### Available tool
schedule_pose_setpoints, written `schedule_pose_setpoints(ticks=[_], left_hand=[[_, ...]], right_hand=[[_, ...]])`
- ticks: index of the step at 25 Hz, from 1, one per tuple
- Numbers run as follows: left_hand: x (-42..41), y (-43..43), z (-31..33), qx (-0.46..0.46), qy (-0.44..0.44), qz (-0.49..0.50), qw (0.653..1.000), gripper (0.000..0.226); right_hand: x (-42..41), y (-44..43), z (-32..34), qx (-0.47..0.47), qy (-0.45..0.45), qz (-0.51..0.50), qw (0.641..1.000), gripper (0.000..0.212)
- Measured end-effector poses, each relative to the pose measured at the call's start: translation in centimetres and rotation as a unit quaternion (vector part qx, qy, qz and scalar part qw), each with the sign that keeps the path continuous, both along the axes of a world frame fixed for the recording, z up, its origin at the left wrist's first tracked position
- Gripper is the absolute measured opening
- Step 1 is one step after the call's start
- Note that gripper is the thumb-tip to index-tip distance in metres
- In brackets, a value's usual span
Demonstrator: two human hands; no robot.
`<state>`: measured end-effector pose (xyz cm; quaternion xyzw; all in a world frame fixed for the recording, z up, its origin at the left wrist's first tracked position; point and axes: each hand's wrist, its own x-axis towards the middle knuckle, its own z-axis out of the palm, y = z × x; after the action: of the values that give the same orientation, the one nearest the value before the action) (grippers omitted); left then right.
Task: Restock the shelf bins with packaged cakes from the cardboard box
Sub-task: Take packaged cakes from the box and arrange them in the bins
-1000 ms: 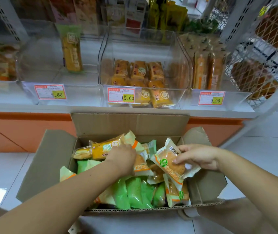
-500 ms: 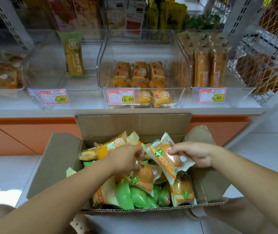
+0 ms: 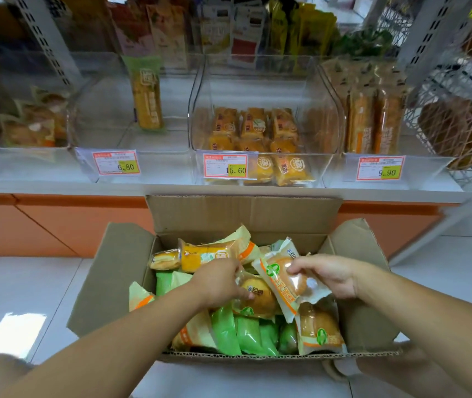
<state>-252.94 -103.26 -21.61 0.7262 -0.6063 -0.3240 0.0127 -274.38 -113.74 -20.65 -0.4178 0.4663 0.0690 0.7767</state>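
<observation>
Left hand now grips a round cake packet in the cardboard box, where a second ago it lay on the pile. Right hand pinches a second cake packet, raised slightly off the heap — judged: both hands loaded, lift to the bins comes next. Box stands on pale floor tiles below the white shelf; the 6.80 bin holds one tall packet, the 15.60 bin a low layer of yellow cakes, the 9.90 bin upright packets — room in all.
</observation>
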Motion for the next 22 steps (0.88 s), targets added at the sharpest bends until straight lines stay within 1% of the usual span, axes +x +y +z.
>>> schedule_pose_setpoints(ticks=[2, 4, 5, 7, 8, 9, 10, 11, 13, 15, 17, 19, 20, 22], left_hand=[[0.8, 0.1, 0.3, -0.033, 0.063, 0.041, 0.997, 0.035], [2.0, 0.3, 1.8, -0.081, 0.168, 0.101, 0.977, 0.025], [2.5, 0.6, 3.0, -0.111, 0.235, 0.138, 0.956, 0.020], [3.5, 1.2, 5.1, -0.147, 0.351, 0.211, 0.901, 0.018], [4.0, 1.6, 5.9, -0.158, 0.387, 0.240, 0.876, 0.019], [4.6, 2.0, 6.5, -0.163, 0.405, 0.261, 0.861, 0.019], [5.5, 2.6, 7.1, -0.164, 0.402, 0.267, 0.860, 0.022], [6.4, 3.3, 7.9, -0.155, 0.386, 0.253, 0.874, 0.030], [8.4, 4.7, 9.8, -0.125, 0.354, 0.192, 0.907, 0.050], [10.9, 6.0, 12.3, -0.120, 0.332, 0.168, 0.921, 0.055], [13.5, 7.3, 14.8, -0.135, 0.322, 0.181, 0.919, 0.051], [16.5, 8.9, 16.3, -0.162, 0.304, 0.209, 0.915, 0.045], [18.3, 9.9, 16.8, -0.186, 0.300, 0.234, 0.906, 0.044], [21.7, 12.0, 17.6, -0.227, 0.301, 0.279, 0.883, 0.043]], right_hand=[[0.5, -0.4, 0.6, -0.002, -0.007, -0.017, 1.000, 0.041], [1.1, -0.9, 1.8, -0.004, -0.037, -0.039, 0.999, 0.051], [1.4, -1.1, 2.5, -0.003, -0.060, -0.053, 0.997, 0.057], [2.4, -1.2, 3.7, 0.016, -0.112, -0.075, 0.991, 0.064], [3.1, -1.1, 4.3, 0.026, -0.136, -0.078, 0.987, 0.064], [4.0, -0.9, 4.8, 0.033, -0.156, -0.075, 0.984, 0.061], [5.1, -0.6, 5.4, 0.033, -0.172, -0.067, 0.982, 0.059], [6.2, -0.1, 6.1, 0.031, -0.183, -0.060, 0.981, 0.058], [8.4, 0.7, 7.8, 0.017, -0.192, -0.035, 0.981, 0.057], [10.7, 1.8, 9.9, -0.002, -0.193, -0.002, 0.981, 0.055], [13.1, 2.7, 12.2, -0.040, -0.197, 0.030, 0.979, 0.058], [15.8, 3.4, 14.6, -0.131, -0.194, 0.088, 0.968, 0.065], [17.5, 3.9, 16.0, -0.194, -0.184, 0.132, 0.955, 0.064], [21.1, 4.6, 18.5, -0.296, -0.174, 0.175, 0.923, 0.054]])
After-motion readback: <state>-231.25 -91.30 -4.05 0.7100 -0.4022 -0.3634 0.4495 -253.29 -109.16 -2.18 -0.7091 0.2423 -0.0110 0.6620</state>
